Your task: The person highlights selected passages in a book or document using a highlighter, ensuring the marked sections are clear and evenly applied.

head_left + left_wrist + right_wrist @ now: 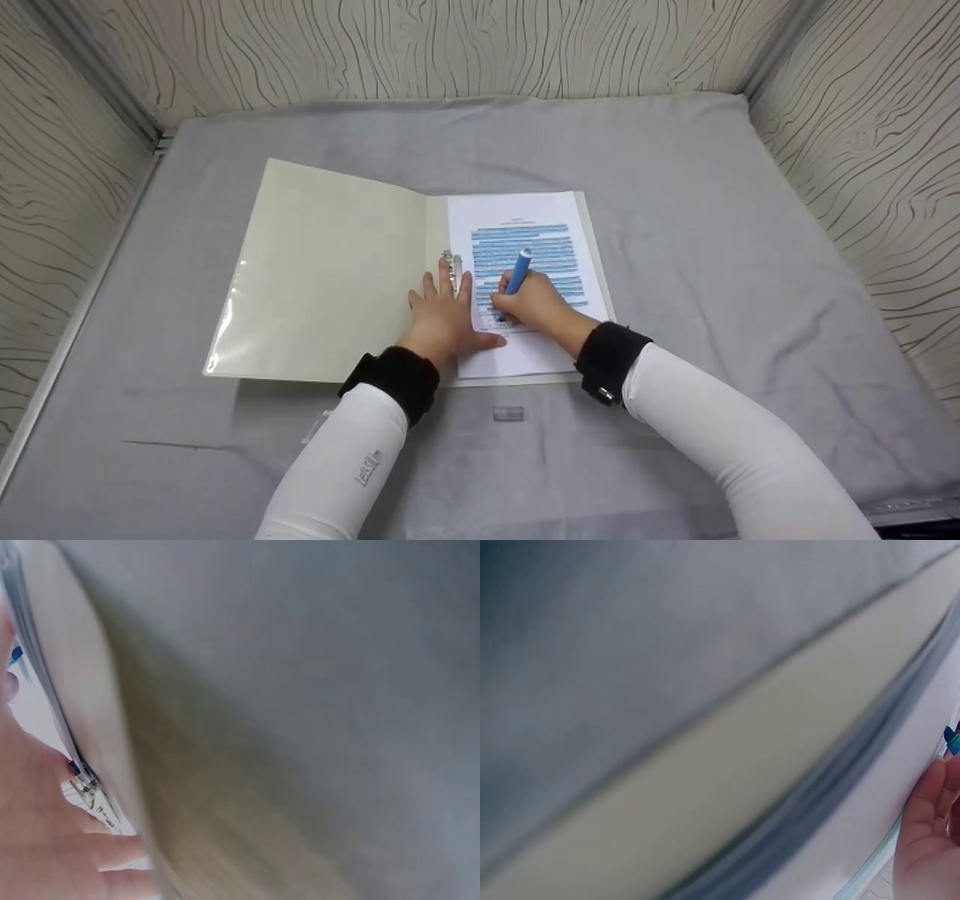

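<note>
A cream ring binder (337,277) lies open on the grey cloth, with white printed sheets (517,360) on its right side. Many lines of the top page's text are coloured blue. My right hand (536,300) grips a blue highlighter (518,271), its dark tip (950,735) down at the lower printed lines. Spread flat, my left hand (442,315) rests across the binder's spine and the left edge of the page, fingers near the metal clip (454,271). In the left wrist view that hand (45,832) lies beside the clip, at the sheets' edge.
A small grey, see-through piece (508,413) lies on the cloth (675,225) in front of the binder. Panels with a wood-grain line pattern (480,49) stand behind and at both sides. The binder's left cover has a shiny clear film along its outer edge.
</note>
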Action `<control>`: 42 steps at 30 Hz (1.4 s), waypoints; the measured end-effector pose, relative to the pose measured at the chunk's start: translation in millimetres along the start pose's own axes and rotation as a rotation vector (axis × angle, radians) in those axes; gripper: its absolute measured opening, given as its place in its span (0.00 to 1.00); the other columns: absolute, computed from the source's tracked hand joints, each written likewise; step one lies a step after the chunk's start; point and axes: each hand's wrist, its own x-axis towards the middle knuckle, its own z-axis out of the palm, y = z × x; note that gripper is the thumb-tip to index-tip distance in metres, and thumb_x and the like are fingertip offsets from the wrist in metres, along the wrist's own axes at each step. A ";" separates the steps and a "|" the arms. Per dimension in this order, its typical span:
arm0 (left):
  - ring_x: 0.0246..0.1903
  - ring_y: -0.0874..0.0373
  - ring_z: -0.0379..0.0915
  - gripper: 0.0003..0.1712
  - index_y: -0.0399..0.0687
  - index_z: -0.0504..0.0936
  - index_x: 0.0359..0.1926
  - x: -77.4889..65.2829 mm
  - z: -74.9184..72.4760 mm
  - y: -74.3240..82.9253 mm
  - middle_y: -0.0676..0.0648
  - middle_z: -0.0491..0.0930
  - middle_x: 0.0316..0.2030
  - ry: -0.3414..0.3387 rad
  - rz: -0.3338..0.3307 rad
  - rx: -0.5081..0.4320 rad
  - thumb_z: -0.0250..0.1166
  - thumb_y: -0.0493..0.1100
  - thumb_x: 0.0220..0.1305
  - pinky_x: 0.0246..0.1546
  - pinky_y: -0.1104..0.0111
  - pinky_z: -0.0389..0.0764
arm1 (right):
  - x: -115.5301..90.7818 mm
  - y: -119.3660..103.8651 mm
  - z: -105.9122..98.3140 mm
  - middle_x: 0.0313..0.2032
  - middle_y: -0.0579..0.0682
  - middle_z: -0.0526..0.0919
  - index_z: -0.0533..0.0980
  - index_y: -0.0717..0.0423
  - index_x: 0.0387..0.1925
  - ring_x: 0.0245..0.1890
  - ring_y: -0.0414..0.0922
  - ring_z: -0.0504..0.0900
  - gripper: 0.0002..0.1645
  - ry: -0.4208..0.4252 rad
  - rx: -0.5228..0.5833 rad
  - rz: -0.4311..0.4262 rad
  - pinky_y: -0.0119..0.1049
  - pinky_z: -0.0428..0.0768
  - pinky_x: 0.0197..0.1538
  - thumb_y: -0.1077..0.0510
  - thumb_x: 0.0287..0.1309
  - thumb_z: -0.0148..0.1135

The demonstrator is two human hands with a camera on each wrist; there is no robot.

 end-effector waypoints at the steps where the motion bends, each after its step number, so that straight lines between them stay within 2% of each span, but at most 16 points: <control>1: 0.68 0.34 0.35 0.67 0.50 0.43 0.73 -0.1 0.0 -0.1 0.35 0.31 0.71 0.000 0.001 0.000 0.54 0.82 0.41 0.61 0.42 0.51 | -0.1 0.5 -0.4 0.18 0.46 0.74 0.72 0.54 0.24 0.19 0.40 0.73 0.09 0.002 0.000 0.000 0.29 0.68 0.24 0.56 0.54 0.61; 17: 0.68 0.35 0.37 0.67 0.49 0.42 0.73 -2.3 -2.2 -1.3 0.34 0.32 0.71 0.006 0.012 0.017 0.53 0.82 0.42 0.60 0.42 0.52 | -1.5 7.8 -5.3 0.16 0.44 0.72 0.69 0.53 0.21 0.15 0.37 0.71 0.11 0.039 0.037 -0.005 0.27 0.67 0.21 0.57 0.52 0.62; 25: 0.68 0.35 0.36 0.68 0.49 0.42 0.73 -0.5 -0.9 -0.9 0.34 0.31 0.71 0.000 0.011 0.003 0.54 0.82 0.41 0.61 0.42 0.52 | -3.5 9.2 -9.1 0.17 0.45 0.73 0.70 0.53 0.22 0.17 0.38 0.71 0.11 0.043 0.016 0.000 0.28 0.67 0.22 0.56 0.53 0.62; 42: 0.68 0.35 0.36 0.68 0.49 0.41 0.73 -0.4 -0.7 -0.8 0.34 0.31 0.71 0.001 0.008 0.010 0.53 0.83 0.41 0.61 0.42 0.52 | -5.2 15.6 -15.9 0.17 0.45 0.72 0.69 0.54 0.20 0.17 0.38 0.72 0.11 0.049 0.049 0.017 0.27 0.69 0.22 0.58 0.53 0.62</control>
